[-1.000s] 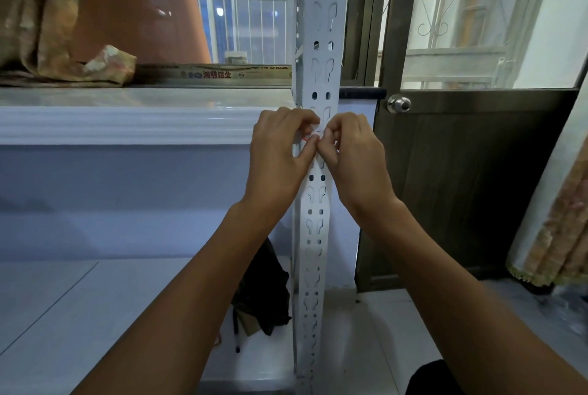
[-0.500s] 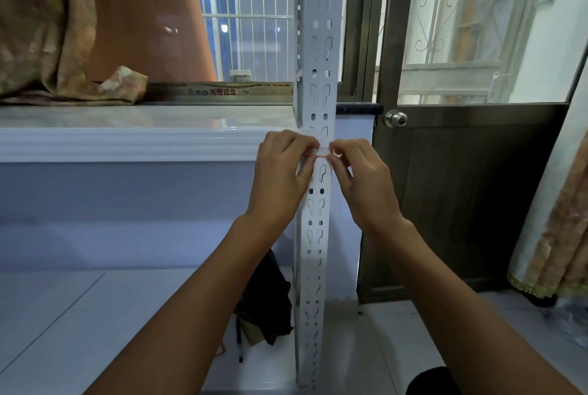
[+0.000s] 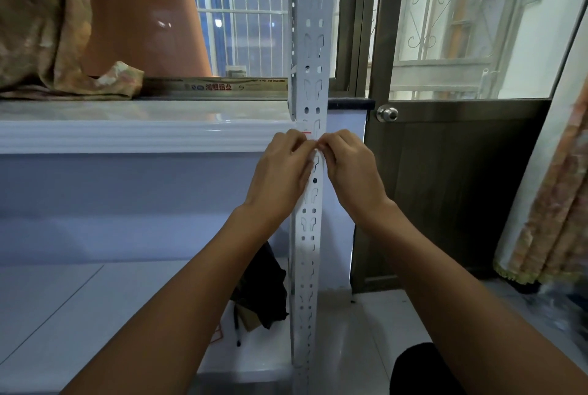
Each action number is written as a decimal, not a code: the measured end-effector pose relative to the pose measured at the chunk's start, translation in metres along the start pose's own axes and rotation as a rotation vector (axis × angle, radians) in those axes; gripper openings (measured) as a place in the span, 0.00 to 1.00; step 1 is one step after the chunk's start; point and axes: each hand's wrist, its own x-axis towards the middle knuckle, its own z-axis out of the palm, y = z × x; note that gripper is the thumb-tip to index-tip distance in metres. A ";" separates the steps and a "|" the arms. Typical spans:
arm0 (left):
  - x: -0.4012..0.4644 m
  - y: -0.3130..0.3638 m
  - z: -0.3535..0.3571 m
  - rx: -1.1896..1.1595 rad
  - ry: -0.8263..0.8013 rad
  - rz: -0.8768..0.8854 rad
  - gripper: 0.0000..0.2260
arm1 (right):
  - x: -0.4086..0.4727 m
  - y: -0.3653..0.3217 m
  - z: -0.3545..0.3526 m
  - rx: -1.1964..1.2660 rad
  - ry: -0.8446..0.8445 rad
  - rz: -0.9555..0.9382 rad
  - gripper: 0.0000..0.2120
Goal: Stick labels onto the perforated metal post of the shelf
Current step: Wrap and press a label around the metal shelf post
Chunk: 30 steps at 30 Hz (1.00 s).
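Both hands have drifted slightly lower on the perforated post (image 3: 310, 219); left hand (image 3: 280, 171) and right hand (image 3: 351, 168) pinch a small label (image 3: 313, 142) against its face. I reckon pressing-down's underway; next, smooth it flat.

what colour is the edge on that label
Red, on the white label; head view shows it.

The perforated post (image 3: 310, 54) is matt white-painted metal; the sill (image 3: 136, 114) is glossy, smooth stone.
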 end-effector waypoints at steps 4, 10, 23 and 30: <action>0.002 0.006 0.003 -0.049 0.004 -0.077 0.12 | -0.005 -0.003 0.003 0.028 0.018 0.004 0.06; 0.007 0.005 0.000 -0.138 0.031 -0.106 0.08 | -0.001 0.006 -0.004 0.025 -0.010 -0.053 0.06; 0.009 0.003 0.005 -0.190 0.086 -0.150 0.07 | -0.002 0.013 0.008 -0.029 0.042 -0.073 0.06; 0.009 0.008 0.006 -0.172 0.103 -0.167 0.07 | -0.008 0.008 0.019 -0.008 0.045 0.016 0.08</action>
